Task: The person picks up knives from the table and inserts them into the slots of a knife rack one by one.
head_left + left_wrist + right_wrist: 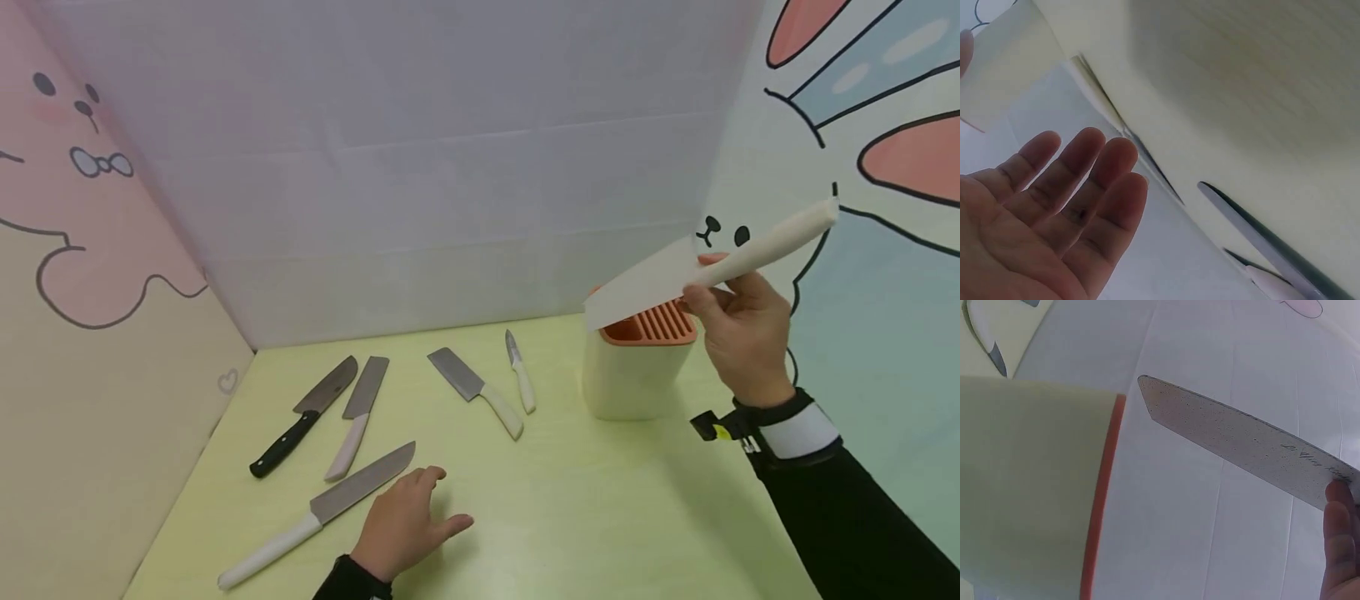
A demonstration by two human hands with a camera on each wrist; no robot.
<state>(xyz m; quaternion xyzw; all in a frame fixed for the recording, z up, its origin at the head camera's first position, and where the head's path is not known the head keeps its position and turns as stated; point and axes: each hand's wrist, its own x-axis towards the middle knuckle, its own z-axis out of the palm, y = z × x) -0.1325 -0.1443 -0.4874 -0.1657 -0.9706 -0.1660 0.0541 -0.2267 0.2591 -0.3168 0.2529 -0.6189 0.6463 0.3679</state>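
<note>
In the head view, my right hand [750, 337] pinches a white-handled kitchen knife [783, 237] near where handle meets blade. The knife slants, handle up to the right, tip down to the left, above a cream knife block [633, 383] with an orange slotted top. The right wrist view shows the speckled blade [1241, 440] apart from the block's orange rim [1102, 494]. Low over the table, my left hand [405, 521] holds nothing, fingers extended and thumb spread. Nearest to it lies a large knife with a white handle [273, 550].
On the yellow-green table [570, 517] lie a black-handled knife [288, 442], a pale pink-handled knife [349, 450], a small cleaver [459, 375] and a paring knife [524, 387]. A pale wall [420, 192] stands behind; printed panels flank both sides.
</note>
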